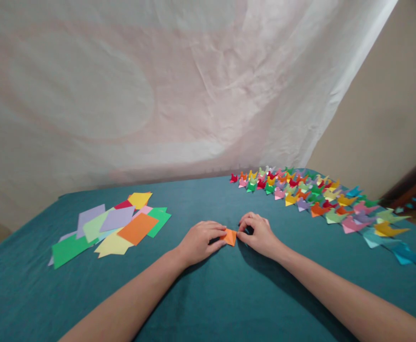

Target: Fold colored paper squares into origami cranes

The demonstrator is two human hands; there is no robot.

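A small folded piece of orange origami paper lies on the teal cloth between my two hands, with crease lines on its top. My left hand comes in from the left, its fingers and thumb closed on the left side of the paper and covering that part. On the other side, my right hand has its thumb and index finger pinched together at the paper's right corner. Whether a bit of paper sits inside that pinch is too small to see for certain.
Loose square sheets of coloured paper lie in an overlapping pile at the left. Rows of folded paper birds stand along the back right side of the table. Behind the table hangs a pale sheet.
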